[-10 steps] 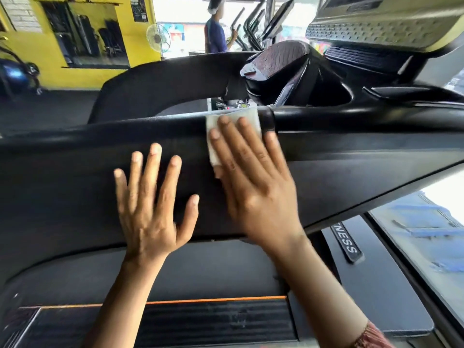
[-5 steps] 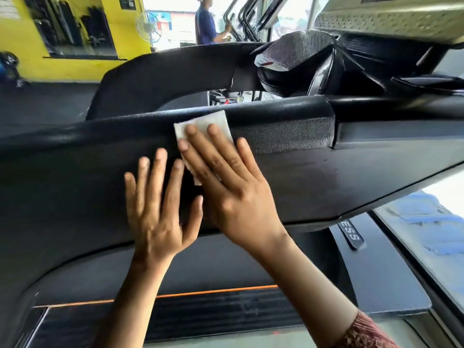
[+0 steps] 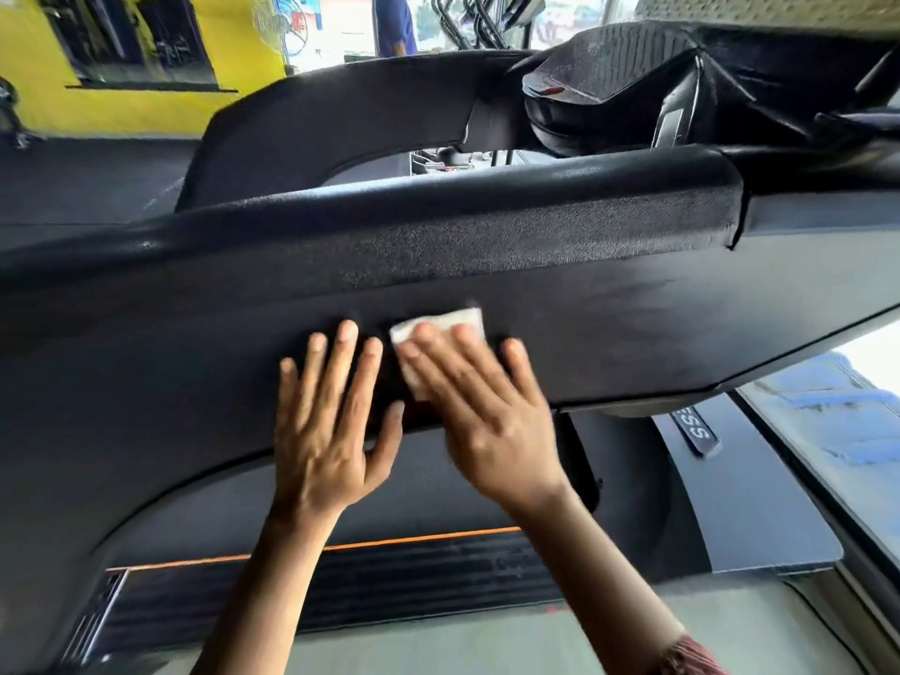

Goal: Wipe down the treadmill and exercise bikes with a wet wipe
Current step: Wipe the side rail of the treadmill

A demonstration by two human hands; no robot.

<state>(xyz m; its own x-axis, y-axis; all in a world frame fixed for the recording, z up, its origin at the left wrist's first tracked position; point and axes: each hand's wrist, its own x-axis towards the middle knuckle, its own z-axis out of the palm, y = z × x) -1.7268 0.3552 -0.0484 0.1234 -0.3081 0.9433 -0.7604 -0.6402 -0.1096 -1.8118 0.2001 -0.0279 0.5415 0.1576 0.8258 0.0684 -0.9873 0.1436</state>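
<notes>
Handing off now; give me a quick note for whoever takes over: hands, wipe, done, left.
Left hand: flat on the black side panel of the treadmill, holding nothing.
Right hand: straight fingers press the white wipe onto the same panel, below the padded rail.
Done: this panel is being wiped.
Left: rest of the treadmill, then the bikes.

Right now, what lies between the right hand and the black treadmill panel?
In the head view, a white wet wipe lies there, pressed flat under the right hand against the black treadmill panel.
</notes>
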